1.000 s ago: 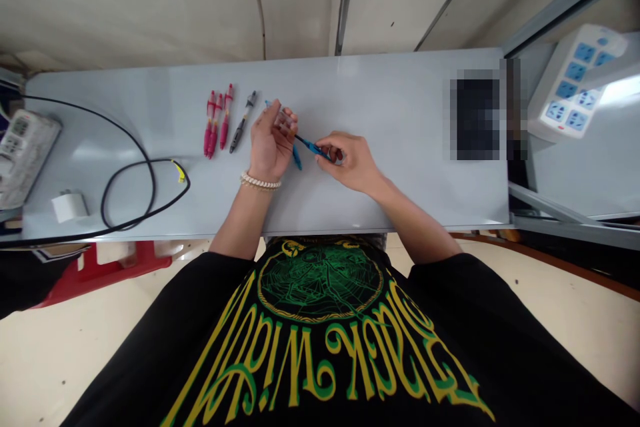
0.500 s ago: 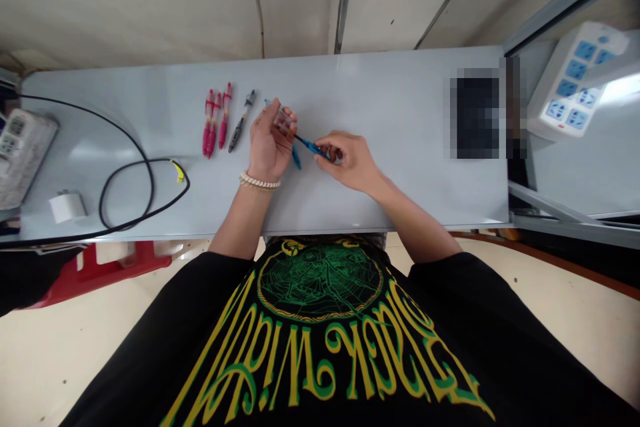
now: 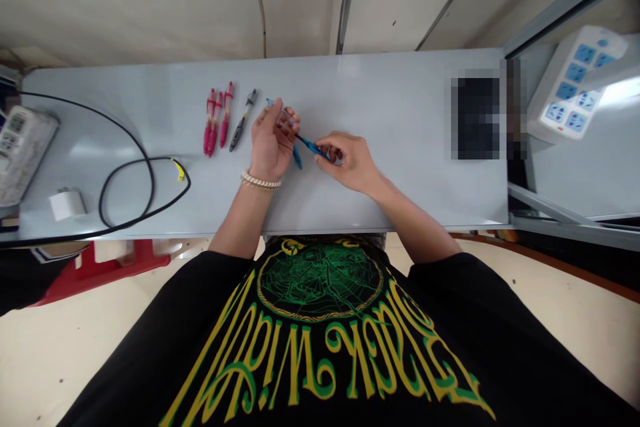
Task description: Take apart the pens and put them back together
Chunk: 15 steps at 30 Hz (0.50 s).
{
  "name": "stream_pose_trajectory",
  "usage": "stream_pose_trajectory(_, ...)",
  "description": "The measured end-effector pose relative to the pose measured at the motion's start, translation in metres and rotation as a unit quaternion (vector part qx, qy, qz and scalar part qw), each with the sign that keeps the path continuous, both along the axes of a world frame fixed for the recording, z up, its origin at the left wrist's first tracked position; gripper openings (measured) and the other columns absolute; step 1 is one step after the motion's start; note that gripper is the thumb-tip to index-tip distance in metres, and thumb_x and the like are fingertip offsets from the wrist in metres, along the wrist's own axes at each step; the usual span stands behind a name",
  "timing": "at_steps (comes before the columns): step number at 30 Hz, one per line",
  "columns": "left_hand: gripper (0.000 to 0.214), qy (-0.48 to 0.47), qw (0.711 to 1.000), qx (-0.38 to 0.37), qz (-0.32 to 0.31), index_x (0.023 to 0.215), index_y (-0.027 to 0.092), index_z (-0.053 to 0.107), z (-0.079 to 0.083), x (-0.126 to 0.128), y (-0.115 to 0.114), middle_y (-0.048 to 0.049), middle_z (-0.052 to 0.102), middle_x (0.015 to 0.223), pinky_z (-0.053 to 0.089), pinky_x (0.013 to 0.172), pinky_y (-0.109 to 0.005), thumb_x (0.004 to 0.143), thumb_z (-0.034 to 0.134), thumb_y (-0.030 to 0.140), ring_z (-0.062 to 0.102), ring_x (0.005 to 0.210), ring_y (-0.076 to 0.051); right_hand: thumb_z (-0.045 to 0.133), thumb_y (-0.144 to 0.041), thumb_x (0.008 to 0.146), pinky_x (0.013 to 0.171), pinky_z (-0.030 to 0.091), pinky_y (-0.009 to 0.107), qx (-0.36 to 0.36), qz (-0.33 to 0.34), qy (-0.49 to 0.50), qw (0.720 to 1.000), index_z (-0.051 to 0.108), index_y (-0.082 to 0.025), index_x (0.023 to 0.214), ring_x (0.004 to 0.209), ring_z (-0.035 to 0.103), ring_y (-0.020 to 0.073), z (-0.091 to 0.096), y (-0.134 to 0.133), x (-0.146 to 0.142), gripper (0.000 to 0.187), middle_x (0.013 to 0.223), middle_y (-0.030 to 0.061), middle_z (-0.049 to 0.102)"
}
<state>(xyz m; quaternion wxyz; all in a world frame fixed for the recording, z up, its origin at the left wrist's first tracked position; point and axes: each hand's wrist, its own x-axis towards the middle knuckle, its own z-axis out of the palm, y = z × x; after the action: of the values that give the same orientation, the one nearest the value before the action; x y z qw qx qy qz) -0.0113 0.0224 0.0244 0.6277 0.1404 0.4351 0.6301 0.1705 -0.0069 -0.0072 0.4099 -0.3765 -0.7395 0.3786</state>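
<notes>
My left hand [image 3: 267, 143], palm turned up, has its fingers closed around the clear barrel of a blue pen [image 3: 311, 146]. My right hand [image 3: 354, 161] pinches the blue grip end of the same pen. Between the hands a thin dark length shows; whether the pen's two parts are joined there I cannot tell. Another blue pen [image 3: 298, 159] lies on the table below, partly hidden by my left hand. To the left of that hand are a black pen [image 3: 243, 121] and several red pens [image 3: 225, 117], lying roughly side by side.
On the grey table [image 3: 400, 113] a black cable [image 3: 147, 167] loops at the left, near a white charger [image 3: 67, 204] and a power strip [image 3: 25, 153]. A blurred dark object [image 3: 477, 119] lies right. Beyond the frame is another power strip [image 3: 577, 83].
Both hands keep their hold on the pen and barely move. The view has shifted very slightly.
</notes>
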Motion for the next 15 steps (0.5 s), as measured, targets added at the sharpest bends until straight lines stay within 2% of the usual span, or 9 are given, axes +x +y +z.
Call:
stream_pose_trajectory(2,0.030,0.001,1.000,0.005,-0.003,0.080,0.021,0.068,-0.0015,-0.0005,0.0002,-0.0029,0.070,0.085,0.055,0.071,-0.022,0.110,0.065,0.023,0.072,0.080,-0.014,0.068,-0.035,0.096,0.070,0.050,0.029,-0.002,-0.004,-0.004,1.000,0.075,-0.020,0.105,0.068,0.057,0.0131,0.0003,-0.0007,-0.0002,0.019,0.088,0.0010,0.071)
stream_pose_trajectory(9,0.019,0.002,0.999,-0.031,0.009,0.084,0.023,0.070,-0.0063,-0.0017,0.0010,-0.0045,0.076,0.094,0.061,0.083,-0.027,0.102,0.078,0.023,0.080,0.097,-0.021,0.067,-0.035,0.097,0.070,0.050,0.029,0.013,-0.018,0.002,1.000,0.074,-0.020,0.106,0.068,0.057,0.0125,0.0026,-0.0018,0.0002,0.019,0.090,0.0012,0.072)
stream_pose_trajectory(15,0.024,0.004,0.999,-0.026,0.019,0.081,0.023,0.068,-0.0056,-0.0009,0.0013,-0.0047,0.077,0.093,0.063,0.086,-0.028,0.103,0.076,0.023,0.080,0.098,-0.021,0.066,-0.034,0.097,0.070,0.049,0.029,0.014,-0.024,-0.012,1.000,0.074,-0.020,0.106,0.068,0.056,0.0128,0.0014,-0.0006,0.0015,0.018,0.088,0.0010,0.070)
